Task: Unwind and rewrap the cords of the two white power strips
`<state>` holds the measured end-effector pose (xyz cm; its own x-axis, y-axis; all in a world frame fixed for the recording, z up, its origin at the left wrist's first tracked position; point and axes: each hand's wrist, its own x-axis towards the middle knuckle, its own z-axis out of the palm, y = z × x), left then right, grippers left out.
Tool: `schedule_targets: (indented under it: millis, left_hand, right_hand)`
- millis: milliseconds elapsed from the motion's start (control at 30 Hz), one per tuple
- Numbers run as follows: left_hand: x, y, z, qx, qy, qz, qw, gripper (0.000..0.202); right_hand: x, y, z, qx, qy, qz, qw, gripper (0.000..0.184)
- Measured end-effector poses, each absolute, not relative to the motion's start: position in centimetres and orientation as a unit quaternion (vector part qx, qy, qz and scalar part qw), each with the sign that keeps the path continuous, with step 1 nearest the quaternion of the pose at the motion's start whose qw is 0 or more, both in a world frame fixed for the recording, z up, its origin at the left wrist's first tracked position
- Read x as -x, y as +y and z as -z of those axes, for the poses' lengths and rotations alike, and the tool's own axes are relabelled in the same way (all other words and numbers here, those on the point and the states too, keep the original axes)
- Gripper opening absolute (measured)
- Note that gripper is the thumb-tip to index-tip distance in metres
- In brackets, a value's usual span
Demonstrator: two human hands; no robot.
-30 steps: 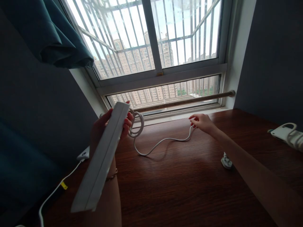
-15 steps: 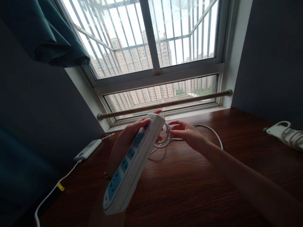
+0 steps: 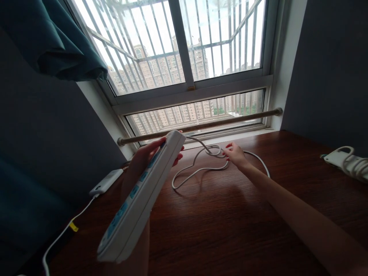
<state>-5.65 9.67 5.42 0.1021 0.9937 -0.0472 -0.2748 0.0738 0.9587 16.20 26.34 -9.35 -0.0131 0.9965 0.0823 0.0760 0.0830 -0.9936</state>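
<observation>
My left hand point(image 3: 143, 157) is closed round the far end of a long white power strip point(image 3: 140, 199) with blue sockets, held tilted above the dark wooden table point(image 3: 230, 226). Its white cord point(image 3: 198, 170) runs from the strip's far end in loose loops over the table toward the window. My right hand point(image 3: 235, 154) reaches forward with its fingers pinched on the cord near a small coil.
A white power bank point(image 3: 106, 182) with a white cable point(image 3: 63, 234) and yellow tag lies at the table's left edge. Another white power strip with coiled cord point(image 3: 346, 161) sits at the right edge. A wooden rod point(image 3: 201, 125) runs along the barred window; a teal curtain point(image 3: 51, 38) hangs upper left.
The cord coils that sat by the strip's end have been pulled out over the table. My right hand moved away from the strip toward the window. The strip tilted lower to the left.
</observation>
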Motion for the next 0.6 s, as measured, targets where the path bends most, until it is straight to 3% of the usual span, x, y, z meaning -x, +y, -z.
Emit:
schedule_targets:
  millis: [67, 167, 367, 600]
  left_hand:
    - [5.6, 9.5, -5.4, -0.446, 0.412, -0.532, 0.591, 0.039]
    - [5.6, 9.4, -5.2, -0.464, 0.401, -0.542, 0.574, 0.041]
    - [6.6, 9.4, -5.2, -0.396, 0.327, -0.59, 0.623, 0.046]
    - [6.0, 9.0, -4.9, -0.49, 0.295, -0.572, 0.589, 0.048]
  right_hand:
    - [-16.3, 26.2, 9.1, 0.493, -0.517, -0.517, 0.471, 0.013]
    - [-16.5, 25.8, 8.6, 0.467, -0.492, -0.585, 0.445, 0.021]
    - [-16.6, 25.8, 8.7, 0.37, -0.494, -0.663, 0.424, 0.016]
    - [-15.5, 24.7, 8.4, 0.357, -0.585, -0.593, 0.422, 0.018]
